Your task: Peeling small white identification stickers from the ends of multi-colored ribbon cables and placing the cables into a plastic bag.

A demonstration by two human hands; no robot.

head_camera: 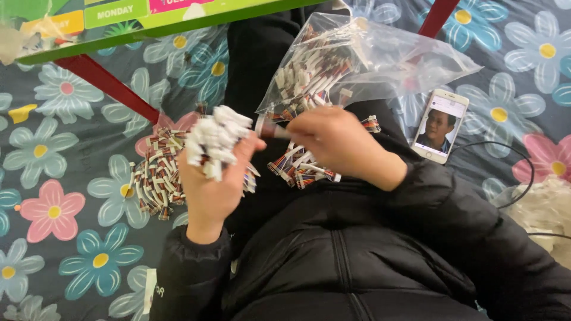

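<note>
Left hand [208, 184] fingers clamped on a connector bundle [215, 139]; right hand [333, 142] fingers pinch one wire [270, 129] beside it. Plastic bag [380, 59] above, phone [440, 126] right, loose wire pile [156, 175] left.

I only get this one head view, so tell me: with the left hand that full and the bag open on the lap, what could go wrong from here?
1. The left hand grips a thick bundle of white connectors; a few could slip out into the pile of cables on the flowered mat.
2. The clear plastic bag lies open and tilted on the lap; its contents may spill further.
3. The right hand pinches one cable over loose ones, which might snag. The phone lies close by.
</note>
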